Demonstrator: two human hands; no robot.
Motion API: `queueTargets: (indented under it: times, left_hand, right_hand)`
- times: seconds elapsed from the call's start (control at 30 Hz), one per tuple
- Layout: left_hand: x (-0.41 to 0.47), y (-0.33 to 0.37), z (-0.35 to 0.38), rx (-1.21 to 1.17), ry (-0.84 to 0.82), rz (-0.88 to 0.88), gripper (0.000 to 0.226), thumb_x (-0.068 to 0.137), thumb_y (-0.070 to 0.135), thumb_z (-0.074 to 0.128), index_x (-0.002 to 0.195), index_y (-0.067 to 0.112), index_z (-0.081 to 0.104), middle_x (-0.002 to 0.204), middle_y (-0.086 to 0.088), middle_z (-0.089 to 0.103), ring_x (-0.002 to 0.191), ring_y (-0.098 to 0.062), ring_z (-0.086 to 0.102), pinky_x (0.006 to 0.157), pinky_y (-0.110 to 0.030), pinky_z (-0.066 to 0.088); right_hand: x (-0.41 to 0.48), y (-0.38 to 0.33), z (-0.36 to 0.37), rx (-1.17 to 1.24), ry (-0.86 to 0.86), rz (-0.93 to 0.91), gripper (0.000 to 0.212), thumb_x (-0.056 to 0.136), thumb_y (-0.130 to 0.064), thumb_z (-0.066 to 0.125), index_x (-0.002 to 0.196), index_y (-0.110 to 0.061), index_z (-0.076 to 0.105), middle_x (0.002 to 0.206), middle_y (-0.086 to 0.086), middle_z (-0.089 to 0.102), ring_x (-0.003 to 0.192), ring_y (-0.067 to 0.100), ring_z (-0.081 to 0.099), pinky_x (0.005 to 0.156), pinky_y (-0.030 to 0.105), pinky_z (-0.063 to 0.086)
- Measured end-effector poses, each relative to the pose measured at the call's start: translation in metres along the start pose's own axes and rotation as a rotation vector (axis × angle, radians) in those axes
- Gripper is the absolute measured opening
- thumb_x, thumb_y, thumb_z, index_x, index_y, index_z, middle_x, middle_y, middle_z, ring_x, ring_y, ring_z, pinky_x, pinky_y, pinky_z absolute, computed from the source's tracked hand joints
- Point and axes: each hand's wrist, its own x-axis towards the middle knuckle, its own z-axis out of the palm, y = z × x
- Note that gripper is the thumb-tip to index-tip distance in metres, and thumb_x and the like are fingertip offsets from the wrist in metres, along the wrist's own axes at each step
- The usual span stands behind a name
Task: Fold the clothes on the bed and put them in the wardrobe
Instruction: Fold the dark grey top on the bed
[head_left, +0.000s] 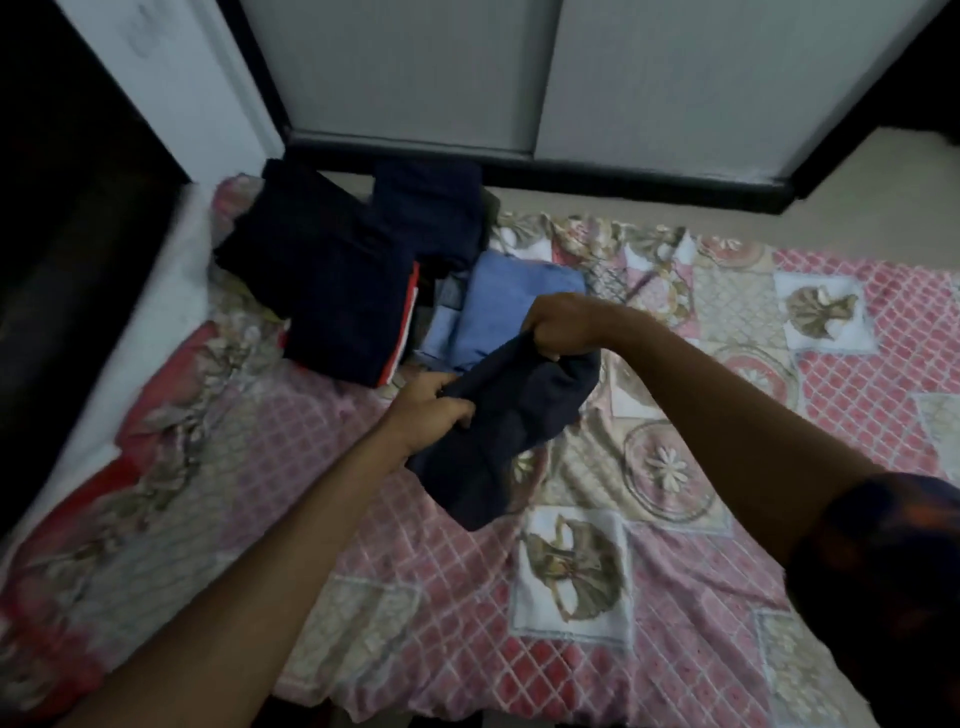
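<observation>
A dark navy garment (506, 436) hangs bunched above the bed between my two hands. My left hand (428, 408) grips its near left edge with curled fingers. My right hand (563, 325) grips its upper edge from above. Behind it on the patterned bed cover (675, 545) lies a folded light blue garment (511, 306). To the left sit two folded dark piles, a large one (332, 275) and a smaller one (428, 208) behind it. The wardrobe (545, 78) with grey sliding doors stands beyond the bed.
A strip of beige floor (857, 197) runs between the bed and the wardrobe. A white wall corner (171, 88) and a dark panel (62, 234) stand at the left. A red and white edge (410, 312) shows beside the large dark pile.
</observation>
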Motion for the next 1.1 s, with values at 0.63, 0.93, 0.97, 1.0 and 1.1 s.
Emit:
queueTargets:
  times: [0.63,0.93,0.97,1.0,1.1]
  left_hand:
    - [0.246,0.16,-0.168,0.72,0.825,0.547,0.012,0.084,0.025,0.06,0.087,0.014,0.058,0.084,-0.007,0.065,0.075,-0.028,0.06,0.059,-0.034,0.036]
    - [0.397,0.031,-0.042,0.607,0.363,0.237,0.046,0.087,0.054,0.057,0.108,0.014,0.062,0.109,-0.011,0.066,0.1,-0.035,0.064,0.079,-0.038,0.051]
    - [0.405,0.02,-0.04,0.574,0.397,0.249,0.042,0.089,0.051,0.058,0.108,0.014,0.064,0.109,-0.011,0.066,0.1,-0.033,0.063,0.078,-0.036,0.05]
    - [0.415,0.011,-0.042,0.544,0.438,0.272,0.036,0.091,0.045,0.059,0.109,0.014,0.065,0.109,-0.009,0.065,0.1,-0.03,0.062,0.077,-0.033,0.047]
    - [0.43,0.004,-0.066,0.571,0.536,0.307,0.033,0.088,0.036,0.066,0.117,0.02,0.065,0.111,-0.003,0.065,0.105,-0.025,0.059,0.076,-0.032,0.046]
  right_hand:
    - [0.291,-0.028,-0.239,0.165,0.846,-0.183,0.043,0.092,0.0,0.057,0.125,-0.024,0.071,0.149,0.015,0.044,0.135,0.032,0.044,0.108,0.037,0.039]
    - [0.42,0.1,-0.068,1.241,0.611,0.253,0.024,0.098,-0.032,0.053,0.108,-0.011,0.061,0.103,0.009,0.063,0.097,0.026,0.063,0.094,0.043,0.051]
    - [0.419,0.101,-0.051,1.292,0.69,0.22,0.019,0.1,-0.027,0.054,0.111,-0.012,0.06,0.104,0.005,0.064,0.099,0.023,0.062,0.093,0.039,0.051]
    - [0.421,0.105,-0.036,1.314,0.78,0.174,0.013,0.1,-0.021,0.059,0.112,-0.016,0.058,0.103,0.0,0.064,0.097,0.018,0.062,0.091,0.036,0.051]
    - [0.425,0.105,-0.016,1.367,0.869,0.039,0.043,0.088,-0.014,0.075,0.123,-0.023,0.053,0.109,-0.002,0.066,0.099,0.015,0.065,0.09,0.031,0.054]
